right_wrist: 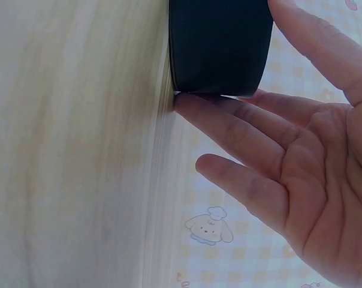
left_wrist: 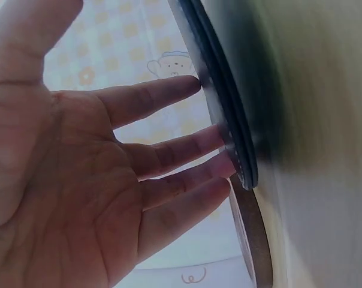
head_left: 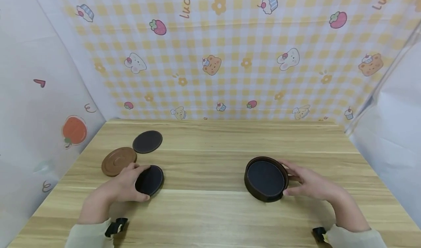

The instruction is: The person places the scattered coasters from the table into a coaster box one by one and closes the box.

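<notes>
My left hand (head_left: 129, 185) holds a dark round coaster (head_left: 150, 180) by its left edge on the wooden table (head_left: 210, 211), thumb at the near side and fingers at the far side. In the left wrist view its straight fingertips (left_wrist: 196, 141) meet the coaster's rim (left_wrist: 220, 114). My right hand (head_left: 307, 185) grips the right side of a dark brown round holder (head_left: 265, 178), which is tipped toward me. The right wrist view shows fingers (right_wrist: 241, 129) under the holder (right_wrist: 220, 45) and the thumb beside it.
A lighter brown coaster (head_left: 118, 161) lies just behind my left hand, and another dark coaster (head_left: 147, 142) sits beyond it. A patterned backdrop and white side walls close in the table. The brown coaster's edge (left_wrist: 253, 240) shows below my fingers.
</notes>
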{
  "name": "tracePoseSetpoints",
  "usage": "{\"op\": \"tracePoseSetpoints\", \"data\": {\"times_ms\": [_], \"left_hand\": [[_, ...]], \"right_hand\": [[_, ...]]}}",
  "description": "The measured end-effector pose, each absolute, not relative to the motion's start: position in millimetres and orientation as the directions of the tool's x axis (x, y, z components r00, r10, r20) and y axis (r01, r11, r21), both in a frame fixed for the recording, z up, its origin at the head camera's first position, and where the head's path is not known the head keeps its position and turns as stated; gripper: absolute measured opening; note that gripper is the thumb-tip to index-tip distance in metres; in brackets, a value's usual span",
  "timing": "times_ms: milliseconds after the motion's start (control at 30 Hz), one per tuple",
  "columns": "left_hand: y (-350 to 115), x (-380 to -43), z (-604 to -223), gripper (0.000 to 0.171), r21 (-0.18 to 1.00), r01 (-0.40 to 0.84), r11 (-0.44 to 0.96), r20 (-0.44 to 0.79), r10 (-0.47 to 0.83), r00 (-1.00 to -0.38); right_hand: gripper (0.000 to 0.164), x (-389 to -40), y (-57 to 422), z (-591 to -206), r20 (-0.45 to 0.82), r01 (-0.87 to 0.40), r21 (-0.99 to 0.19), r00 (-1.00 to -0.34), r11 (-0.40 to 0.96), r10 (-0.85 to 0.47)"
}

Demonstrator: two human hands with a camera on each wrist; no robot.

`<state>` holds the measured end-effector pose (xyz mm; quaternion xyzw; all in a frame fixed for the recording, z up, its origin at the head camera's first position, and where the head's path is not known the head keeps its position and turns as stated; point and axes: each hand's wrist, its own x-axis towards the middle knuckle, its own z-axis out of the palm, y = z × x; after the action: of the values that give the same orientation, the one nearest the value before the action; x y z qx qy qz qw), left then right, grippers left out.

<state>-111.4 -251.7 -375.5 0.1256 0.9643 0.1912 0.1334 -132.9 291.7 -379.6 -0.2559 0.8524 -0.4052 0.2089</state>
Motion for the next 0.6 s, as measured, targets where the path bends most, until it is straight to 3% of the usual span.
{"op": "tracePoseSetpoints", "data": {"times_ms": [600], "left_hand": [[-234,-113,-372,0.096,0.392,0.247,0.886,-0.199,0.343,-0.918]], "right_hand": [[0.095,-132,293,-380,-0.132,-0.271,-0.812,-0.777,0.516,-0.615]]}}
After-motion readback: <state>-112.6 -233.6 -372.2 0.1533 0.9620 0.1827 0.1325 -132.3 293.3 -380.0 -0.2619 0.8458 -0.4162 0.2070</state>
